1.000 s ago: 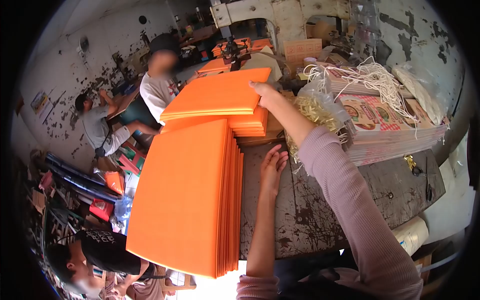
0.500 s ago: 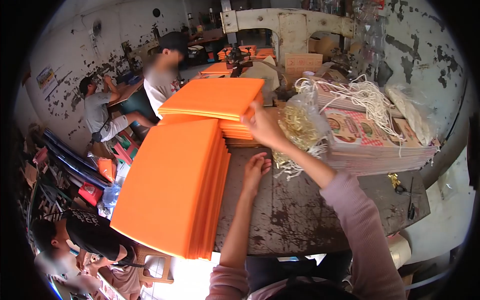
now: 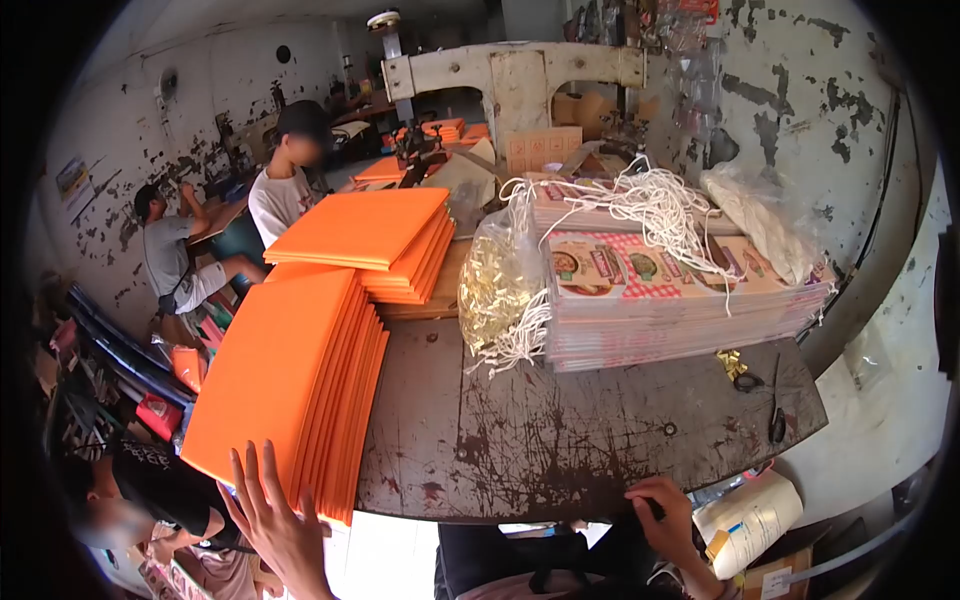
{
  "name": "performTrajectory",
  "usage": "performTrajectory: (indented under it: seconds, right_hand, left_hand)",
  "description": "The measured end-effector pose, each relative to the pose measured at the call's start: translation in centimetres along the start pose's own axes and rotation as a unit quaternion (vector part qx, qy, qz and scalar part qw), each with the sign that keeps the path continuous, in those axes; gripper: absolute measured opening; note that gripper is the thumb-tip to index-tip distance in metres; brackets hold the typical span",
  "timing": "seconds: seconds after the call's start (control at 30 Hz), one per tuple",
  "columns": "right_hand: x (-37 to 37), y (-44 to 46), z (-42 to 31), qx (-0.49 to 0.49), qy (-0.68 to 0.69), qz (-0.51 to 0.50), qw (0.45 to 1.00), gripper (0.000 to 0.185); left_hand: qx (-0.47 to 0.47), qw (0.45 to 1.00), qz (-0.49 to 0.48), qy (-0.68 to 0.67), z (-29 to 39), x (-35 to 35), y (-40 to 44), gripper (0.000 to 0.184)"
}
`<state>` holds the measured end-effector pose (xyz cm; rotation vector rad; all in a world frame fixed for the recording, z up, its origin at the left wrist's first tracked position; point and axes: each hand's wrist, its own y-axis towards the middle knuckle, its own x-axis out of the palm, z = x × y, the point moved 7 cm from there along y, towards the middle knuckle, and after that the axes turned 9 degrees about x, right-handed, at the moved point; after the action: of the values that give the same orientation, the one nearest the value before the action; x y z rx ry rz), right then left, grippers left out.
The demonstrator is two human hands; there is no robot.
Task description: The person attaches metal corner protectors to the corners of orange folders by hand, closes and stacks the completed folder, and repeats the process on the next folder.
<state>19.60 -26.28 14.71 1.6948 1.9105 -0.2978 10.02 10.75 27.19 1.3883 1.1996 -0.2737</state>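
The left hand (image 3: pixel 275 530) spreads its fingers apart over the near end of the tall stack of flat, bright orange folded pieces (image 3: pixel 270 370); whether they touch is unclear. This stack lies at the left side of the scratched, dark brown table (image 3: pixel 560 430), beside a shorter orange stack (image 3: pixel 365 232). The right hand (image 3: pixel 665 520) is at the table's near edge, fingers loosely bent, clamped on nothing visible. Black-handled scissors (image 3: pixel 775 410) lie near the printed cardboard stack (image 3: pixel 650 320).
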Motion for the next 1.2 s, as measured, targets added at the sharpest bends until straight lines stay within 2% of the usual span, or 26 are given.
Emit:
performTrajectory:
  seconds: [0.03, 0.07, 0.1, 0.2, 0.3, 0.37, 0.5, 0.63, 0.7, 0.83, 0.9, 0.97, 1.03, 1.1, 1.13, 1.2]
  right_hand:
    - [-0.5, -0.7, 0.8, 0.026, 0.025, 0.06, 0.998, 0.008]
    - [-1.0, -1.3, 1.5, 0.052, 0.05, 0.122, 0.99, 0.007]
    - [-0.6, -1.5, 1.8, 0.057, 0.057, 0.12, 0.99, 0.007]
    - [-0.4, -0.8, 1.6, 0.066, 0.095, 0.223, 0.968, 0.006]
    - [0.2, -0.1, 1.4, 0.055, 0.043, 0.249, 0.966, 0.005]
    - [0.1, 0.2, 1.2, 0.046, 0.054, 0.244, 0.967, 0.005]
    - [-0.2, -0.3, 1.4, 0.019, 0.02, 0.226, 0.974, 0.005]
    - [-0.3, -0.9, 1.8, 0.012, 0.017, 0.232, 0.973, 0.006]
    - [-0.2, -1.1, 2.0, 0.016, 0.021, 0.237, 0.971, 0.006]
    - [-0.1, -1.1, 1.9, 0.008, 0.014, 0.245, 0.97, 0.006]
    - [-0.1, -1.0, 1.7, 0.002, 0.013, 0.242, 0.97, 0.006]
    - [-0.2, -0.9, 1.4, 0.001, 0.007, 0.239, 0.971, 0.006]
    - [-0.1, -0.7, 1.2, 0.007, 0.019, 0.247, 0.969, 0.006]
    - [0.1, -0.3, 1.2, 0.013, 0.041, 0.258, 0.965, 0.006]
    - [0.2, 0.0, 0.8, 0.015, 0.045, 0.261, 0.964, 0.006]
    - [0.9, 0.8, -0.1, 0.005, 0.15, 0.23, 0.962, 0.005]
  left_hand:
    - [0.003, 1.0, -0.006, 0.007, -0.8, 0.6, -0.4, 0.059]
    - [0.0, 0.998, -0.001, -0.061, -1.7, 1.7, -0.9, 0.057]
    - [-0.002, 0.992, 0.004, -0.129, -2.1, 2.3, -1.1, 0.055]
    - [-0.01, 0.989, 0.039, -0.144, -2.6, 2.4, -1.4, 0.046]
    - [-0.01, 0.985, 0.091, -0.149, -2.8, 1.6, -1.5, 0.039]
    - [0.009, 0.979, 0.06, -0.193, -3.4, 1.8, -0.9, 0.038]
    - [0.143, 0.977, 0.067, -0.144, -3.3, 1.3, -0.3, 0.032]
    - [0.193, 0.972, 0.093, -0.094, -3.0, 0.7, 0.0, 0.028]
    - [0.188, 0.963, 0.184, -0.061, -3.2, -0.1, -0.1, 0.024]
    - [0.148, 0.925, 0.348, -0.043, -4.1, -2.9, -1.1, 0.033]
    - [0.119, 0.899, 0.419, -0.041, -5.0, -4.6, -2.1, 0.039]
    - [0.087, 0.848, 0.521, -0.044, -6.1, -6.0, -3.6, 0.044]
    - [0.09, 0.809, 0.58, -0.025, -5.7, -8.2, -4.5, 0.041]
    - [0.073, 0.844, 0.531, -0.006, -6.5, -9.2, -5.3, 0.051]
    - [0.071, 0.816, 0.572, -0.039, -6.2, -9.3, -5.8, 0.049]
    - [0.07, 0.768, 0.632, -0.08, -5.4, -9.9, -6.5, 0.046]
